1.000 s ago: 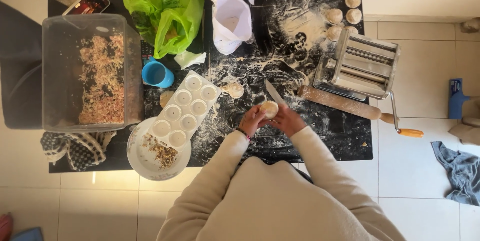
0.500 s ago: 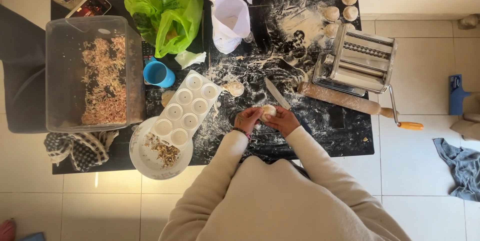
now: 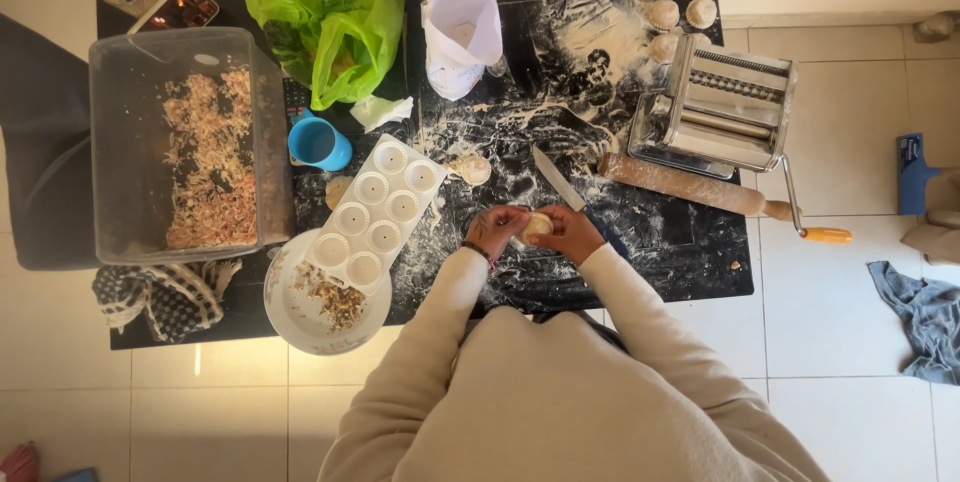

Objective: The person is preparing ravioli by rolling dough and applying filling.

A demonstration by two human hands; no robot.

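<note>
Near the floured mat's edge, both hands, left hand and right hand, stayed closed around the dough piece, only turned slightly since before; shaping continued.

1. Both arms are being held forward from the body, forearms converging toward one point in front of the chest; both are being covered to the wrist by cream sleeves.
2. The left hand is being kept curled, fingers bent inward toward the right hand.
3. The right hand is being kept cupped likewise, thumb side turned toward the left.
4. The fingertips of both hands are being brought together, touching or nearly so.
</note>
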